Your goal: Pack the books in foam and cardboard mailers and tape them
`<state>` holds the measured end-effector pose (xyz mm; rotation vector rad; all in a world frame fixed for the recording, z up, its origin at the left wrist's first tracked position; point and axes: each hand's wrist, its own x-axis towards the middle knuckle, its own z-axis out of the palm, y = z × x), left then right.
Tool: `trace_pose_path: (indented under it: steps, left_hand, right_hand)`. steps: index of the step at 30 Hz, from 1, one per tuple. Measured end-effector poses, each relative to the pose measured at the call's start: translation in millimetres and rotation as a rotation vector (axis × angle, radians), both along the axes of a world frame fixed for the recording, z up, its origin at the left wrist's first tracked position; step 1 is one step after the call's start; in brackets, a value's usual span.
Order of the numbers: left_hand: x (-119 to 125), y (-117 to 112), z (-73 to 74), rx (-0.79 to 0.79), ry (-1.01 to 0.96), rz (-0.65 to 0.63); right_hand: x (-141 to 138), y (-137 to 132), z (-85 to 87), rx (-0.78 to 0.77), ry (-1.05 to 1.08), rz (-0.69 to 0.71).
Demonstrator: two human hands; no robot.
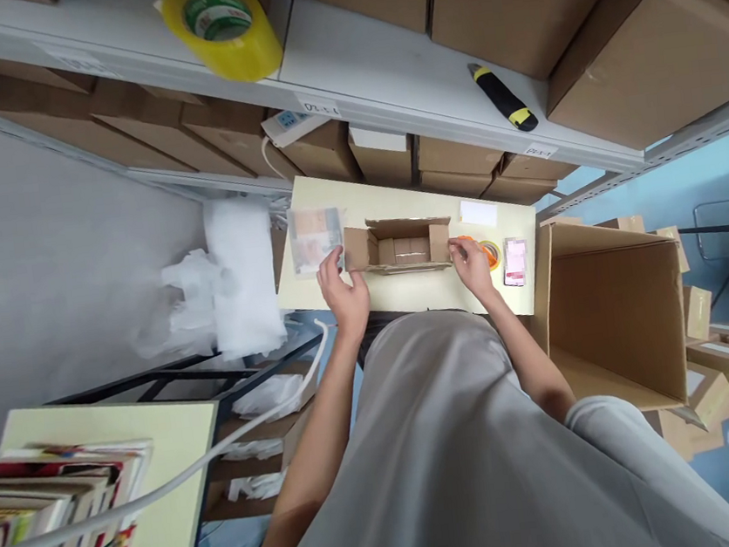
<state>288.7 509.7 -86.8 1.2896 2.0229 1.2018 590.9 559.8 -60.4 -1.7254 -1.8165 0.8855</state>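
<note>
A small open cardboard box point(399, 246) sits on a pale yellow table point(396, 200), its flaps up. My left hand point(342, 292) grips the box's left end, thumb and fingers closed on the left flap. My right hand point(470, 263) pinches the right flap at the box's other end. A clear packet point(314, 237) with something orange inside lies just left of the box. Behind my right hand lies a roll of orange tape point(489, 250), partly hidden.
A pink phone point(515, 261) lies at the table's right end, near a white label point(479, 212). A large open carton point(612, 315) stands to the right. On the shelf above rest yellow tape point(223, 26) and a utility knife point(503, 97). White wrap point(234, 280) is piled left.
</note>
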Motion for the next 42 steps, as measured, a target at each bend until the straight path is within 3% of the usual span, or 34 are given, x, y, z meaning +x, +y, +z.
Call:
trace_pose_path:
  steps: [3,6,9,12,16,19,27,31,36,42]
  left_hand:
    - [12,14,23.2,0.0,0.132,-0.27]
    - [25,25,26.9,-0.13,0.149,-0.468]
    - [30,21,18.5,-0.174,0.13,-0.493]
    - [28,9,9.0,-0.166,0.116,-0.495]
    - [25,-1,-0.7,-0.181,0.164,-0.57]
    - [25,-1,-6.8,-0.189,0.217,-0.611]
    - [29,9,-16.6,-0.194,0.252,-0.583]
    - [27,9,-17.2,-0.182,0.217,-0.577]
    - [25,5,-16.3,-0.197,0.202,-0.573]
    - [20,0,-2.0,-0.125,0.051,-0.483]
  right_hand:
    - [-27,14,15.5,0.031,-0.126,0.264]
    - [-52,26,24.0,-0.019,-0.302,0.465]
    - [-57,29,32.0,-0.036,-0.473,0.511]
    - [-45,23,42.3,-0.014,-0.525,0.512]
    - [-22,10,52.2,0.019,-0.541,0.462]
    - [-7,3,50.0,0.008,-0.566,0.34]
    - [6,-8,9.0,-0.19,-0.445,0.018]
    - [-4,-8,2.9,-0.271,-0.458,-0.011]
    - [-9,-8,4.2,-0.262,-0.532,-0.015]
    - [-8,-6,10.3,-0.182,-0.541,-0.078]
